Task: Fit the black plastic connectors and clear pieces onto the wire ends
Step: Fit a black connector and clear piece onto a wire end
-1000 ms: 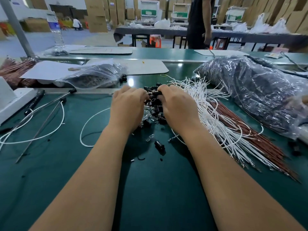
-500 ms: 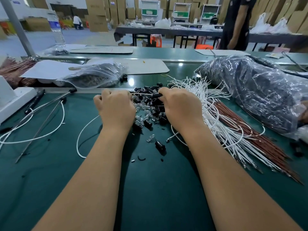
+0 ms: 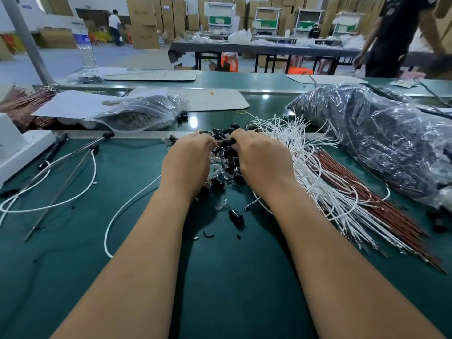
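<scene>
My left hand [image 3: 188, 165] has come back in, pinching the wire end [image 3: 218, 141]; my right hand [image 3: 263, 162] pinches a black connector [image 3: 229, 142] onto it.

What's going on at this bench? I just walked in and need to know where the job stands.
A person is assembling wire ends over a pile of black connectors and clear pieces on the green table. The left hand pinches a wire tip, and the right hand pinches a black connector right against it. A bundle of white wires and brown wires lies to the right.
</scene>
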The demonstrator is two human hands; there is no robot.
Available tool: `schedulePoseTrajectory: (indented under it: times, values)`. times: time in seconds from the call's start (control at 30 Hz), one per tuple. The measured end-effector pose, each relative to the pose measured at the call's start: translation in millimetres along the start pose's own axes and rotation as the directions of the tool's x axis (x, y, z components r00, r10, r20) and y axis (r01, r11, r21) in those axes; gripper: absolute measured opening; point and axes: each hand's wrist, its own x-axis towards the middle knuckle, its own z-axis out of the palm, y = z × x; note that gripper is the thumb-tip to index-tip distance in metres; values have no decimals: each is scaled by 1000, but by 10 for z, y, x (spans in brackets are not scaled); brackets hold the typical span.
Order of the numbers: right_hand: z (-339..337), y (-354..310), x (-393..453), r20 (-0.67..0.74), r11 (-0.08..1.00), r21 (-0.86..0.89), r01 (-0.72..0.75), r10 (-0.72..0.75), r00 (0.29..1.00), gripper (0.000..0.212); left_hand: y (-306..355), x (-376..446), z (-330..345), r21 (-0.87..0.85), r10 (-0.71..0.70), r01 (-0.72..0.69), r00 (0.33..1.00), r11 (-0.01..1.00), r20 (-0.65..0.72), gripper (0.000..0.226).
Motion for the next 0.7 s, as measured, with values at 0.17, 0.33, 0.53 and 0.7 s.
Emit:
schedulePoseTrajectory:
  times: [0.17,0.33,0.53,0.7]
  values:
    - [3,50,-6,39,999,1,-49,49,998,13,-92,8,-1,7,-148,148,989,989,-15,20]
    - [16,40,-23,42,991,115,-75,70,997,18,-78,-17,-4,-92,-122,118,992,989,-32,21]
    - [45,50,-44,59,957,264,-124,112,992,16,37,-15,14,-182,-19,7,998,983,-66,20]
    - [66,68,-39,94,938,312,-152,128,987,14,-43,-22,-66,-248,-118,105,992,963,-38,11]
